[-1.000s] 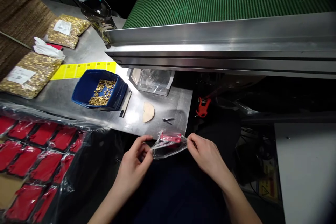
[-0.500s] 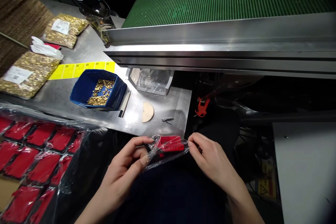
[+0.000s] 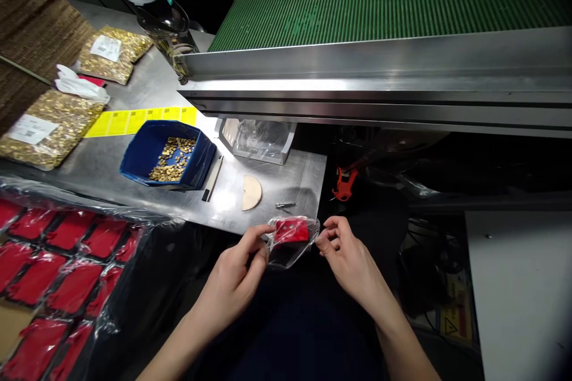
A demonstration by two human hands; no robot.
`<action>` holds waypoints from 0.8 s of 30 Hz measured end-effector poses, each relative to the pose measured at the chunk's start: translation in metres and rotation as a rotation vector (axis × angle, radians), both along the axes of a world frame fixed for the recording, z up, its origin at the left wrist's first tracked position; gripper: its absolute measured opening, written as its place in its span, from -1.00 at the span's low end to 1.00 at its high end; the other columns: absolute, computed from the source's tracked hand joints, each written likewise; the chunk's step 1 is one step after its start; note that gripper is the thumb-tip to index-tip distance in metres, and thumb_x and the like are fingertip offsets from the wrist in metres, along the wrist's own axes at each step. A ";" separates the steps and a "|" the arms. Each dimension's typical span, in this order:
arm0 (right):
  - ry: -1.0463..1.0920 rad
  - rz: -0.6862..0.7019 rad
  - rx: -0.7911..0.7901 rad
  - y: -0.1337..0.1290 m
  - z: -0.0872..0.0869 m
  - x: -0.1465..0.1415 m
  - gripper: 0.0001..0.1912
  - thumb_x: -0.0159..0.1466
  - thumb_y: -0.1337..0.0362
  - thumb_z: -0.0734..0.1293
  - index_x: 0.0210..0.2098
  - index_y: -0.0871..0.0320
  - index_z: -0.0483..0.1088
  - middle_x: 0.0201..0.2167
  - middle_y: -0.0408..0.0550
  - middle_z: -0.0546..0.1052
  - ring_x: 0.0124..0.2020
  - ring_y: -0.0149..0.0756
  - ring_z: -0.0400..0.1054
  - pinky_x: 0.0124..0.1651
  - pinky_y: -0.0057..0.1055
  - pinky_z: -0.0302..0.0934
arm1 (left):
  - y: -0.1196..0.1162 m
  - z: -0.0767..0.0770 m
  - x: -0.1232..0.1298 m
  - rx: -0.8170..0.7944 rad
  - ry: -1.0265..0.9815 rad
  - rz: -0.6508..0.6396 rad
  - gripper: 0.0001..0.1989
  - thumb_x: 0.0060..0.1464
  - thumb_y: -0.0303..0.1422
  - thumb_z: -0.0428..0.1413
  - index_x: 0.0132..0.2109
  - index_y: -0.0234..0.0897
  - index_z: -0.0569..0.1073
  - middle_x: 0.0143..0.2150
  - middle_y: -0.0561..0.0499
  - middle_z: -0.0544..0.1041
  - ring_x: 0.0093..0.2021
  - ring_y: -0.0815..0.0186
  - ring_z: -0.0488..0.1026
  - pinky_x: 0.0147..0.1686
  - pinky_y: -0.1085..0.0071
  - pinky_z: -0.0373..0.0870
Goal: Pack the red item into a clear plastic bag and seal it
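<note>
A clear plastic bag (image 3: 290, 254) with a red part (image 3: 291, 230) inside hangs between my hands, just off the front edge of the metal bench. Two small holes show in the red part's face. My left hand (image 3: 243, 268) pinches the bag's left side between thumb and fingers. On the opposite side, my right hand (image 3: 344, 250) has its thumb and fingertips closed at the bag's right corner. Close beyond the bag, a nail clipper (image 3: 285, 205) and a half-round wooden disc (image 3: 252, 193) lie on the bench.
A blue bin (image 3: 201, 161) of small brass pieces stands on the bench beside a white-handled tool (image 3: 212, 178). Behind are a grey tray (image 3: 281, 155) of clear bags and a green ribbed conveyor (image 3: 379, 6). Red parts in wrapping (image 3: 71, 229) fill a lined box at lower left.
Both hands have lifted the bag slightly toward the bench. The red part inside has turned, so its face with holes now shows. The left side of the bag is less twisted.
</note>
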State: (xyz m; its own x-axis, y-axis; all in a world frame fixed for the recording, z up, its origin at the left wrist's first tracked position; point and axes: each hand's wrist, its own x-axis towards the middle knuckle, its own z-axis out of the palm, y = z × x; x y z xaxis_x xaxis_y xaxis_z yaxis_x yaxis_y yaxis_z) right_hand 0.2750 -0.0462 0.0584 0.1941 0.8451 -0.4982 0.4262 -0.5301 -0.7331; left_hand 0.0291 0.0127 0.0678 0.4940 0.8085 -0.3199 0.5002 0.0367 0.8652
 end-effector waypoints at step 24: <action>-0.451 0.138 0.313 0.021 0.000 -0.034 -0.48 0.39 0.12 0.33 0.28 0.09 0.20 0.21 0.12 0.42 0.21 0.02 0.35 0.19 -0.08 0.29 | 0.017 -0.017 0.046 0.623 0.296 -0.023 -0.84 0.38 -0.34 0.06 -0.23 -0.23 0.44 -0.37 0.05 0.52 -0.37 0.25 0.48 -0.32 0.36 0.29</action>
State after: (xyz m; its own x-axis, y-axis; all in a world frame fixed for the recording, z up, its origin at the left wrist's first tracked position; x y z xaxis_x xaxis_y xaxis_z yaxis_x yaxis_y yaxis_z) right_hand 0.2407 -0.0253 0.0582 0.2071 0.9718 -0.1125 0.7837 -0.2336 -0.5755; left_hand 0.0747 0.0300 0.0510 0.4762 0.8759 0.0769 0.7136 -0.4361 0.5482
